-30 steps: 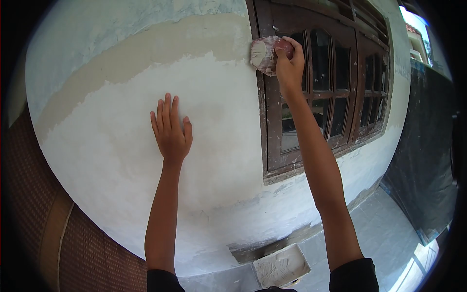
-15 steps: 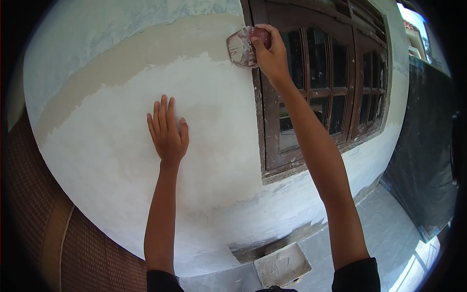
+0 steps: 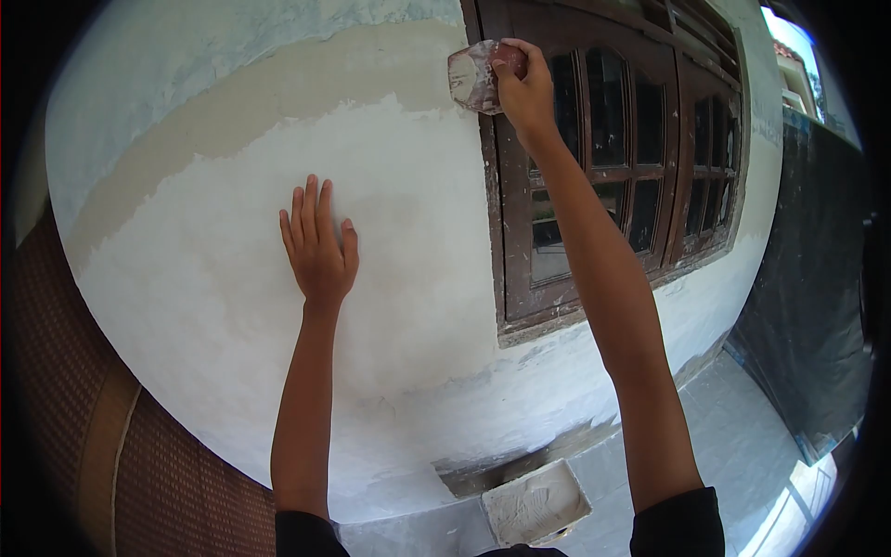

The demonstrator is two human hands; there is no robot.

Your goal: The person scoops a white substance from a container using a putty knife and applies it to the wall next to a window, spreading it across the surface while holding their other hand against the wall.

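Note:
My right hand (image 3: 527,88) grips a putty scraper (image 3: 475,79), its wide, reddish-brown body smeared with pale filler. The scraper overlaps the upper left edge of the brown window frame (image 3: 492,186), where the wall meets the wood. Against the white plastered wall (image 3: 418,223), my left hand (image 3: 320,246) lies flat with its fingers stretched upward, holding nothing. A beige band of filler (image 3: 306,79) runs across the wall above the whiter coat and reaches the scraper's left side.
On the grey tiled floor (image 3: 594,487) at the wall's foot sits a shallow tray (image 3: 534,506) of white filler. Woven brown panelling (image 3: 186,473) stands at the lower left. A dark sheet (image 3: 807,278) hangs at the right, beyond the glazed window (image 3: 608,121).
My right hand and the scraper have shifted slightly up and to the right, further over the window frame's edge. My left hand stays at about the same place on the wall.

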